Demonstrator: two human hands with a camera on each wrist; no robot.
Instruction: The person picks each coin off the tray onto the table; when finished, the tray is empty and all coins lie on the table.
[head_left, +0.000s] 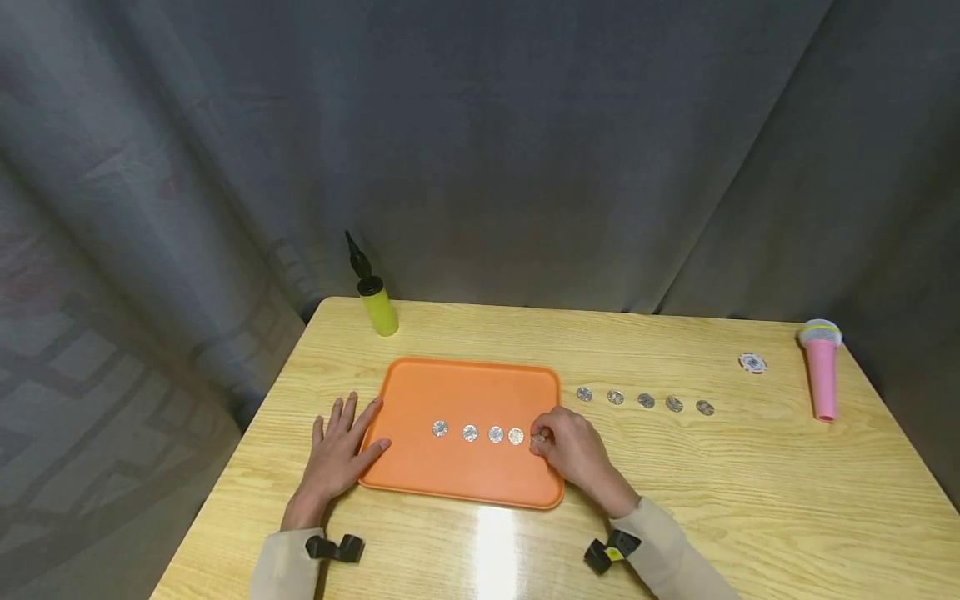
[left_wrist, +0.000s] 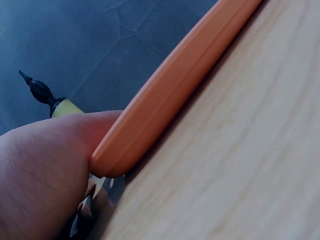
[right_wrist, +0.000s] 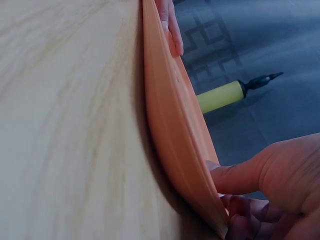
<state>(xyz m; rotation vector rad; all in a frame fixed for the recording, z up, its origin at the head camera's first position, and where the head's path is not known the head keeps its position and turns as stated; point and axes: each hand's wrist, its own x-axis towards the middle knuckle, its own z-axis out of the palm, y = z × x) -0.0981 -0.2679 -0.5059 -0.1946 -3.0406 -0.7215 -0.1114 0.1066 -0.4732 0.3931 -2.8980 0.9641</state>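
Observation:
An orange tray [head_left: 459,475] lies on the wooden table with a row of several silver coins [head_left: 470,432] across its middle. At the right end of that row, my right hand [head_left: 573,446] pinches another silver coin [head_left: 537,438] between thumb and fingers, low over the tray floor. In the right wrist view, the thumb [right_wrist: 235,177] reaches over the tray's rim and the coin is hidden. My left hand [head_left: 336,457] lies with fingers spread at the tray's left edge, thumb and fingertips resting on the rim. The left wrist view shows part of that hand [left_wrist: 45,165] against the tray's side [left_wrist: 165,85].
Right of the tray, several more silver coins [head_left: 646,401] form a line on the table. Farther right are a red-and-white poker chip [head_left: 753,363] and a pink toy microphone [head_left: 822,375]. A yellow-green hand pump [head_left: 381,312] with a black nozzle stands at the back left. A grey curtain [head_left: 525,167] hangs behind.

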